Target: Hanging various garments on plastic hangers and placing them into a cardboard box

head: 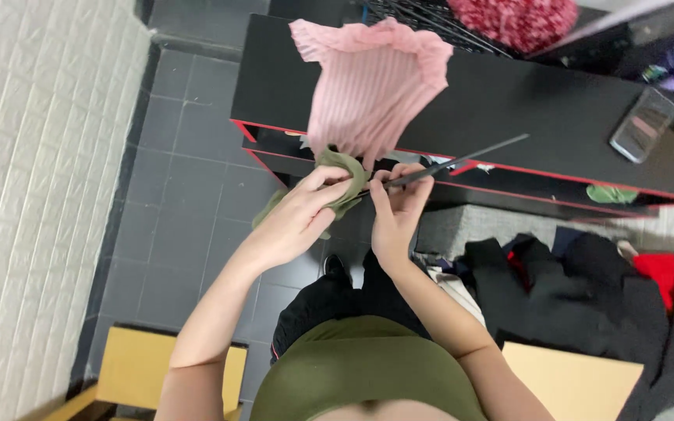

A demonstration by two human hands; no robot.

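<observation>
Olive-green cloth (341,181), small and crumpled, sits pinched between my 2 hands in mid-air, just in front of the black desk (509,101). My left hand (299,214) has its grip closed on the cloth, thumb and fingers folded over its upper edge, while a loose end hangs below toward the grey tiled floor (189,195). My right hand (396,209) has its grip closed on the near end of a thin dark rod (462,161), which slants up to the right across the desk's red-trimmed edge; its fingertips also touch the cloth. A pink ribbed top (372,82) hangs over the desk's front edge, directly above the cloth. A phone (643,125) lies on the desk, far right. Dark clothes (587,288) are piled to my right.
</observation>
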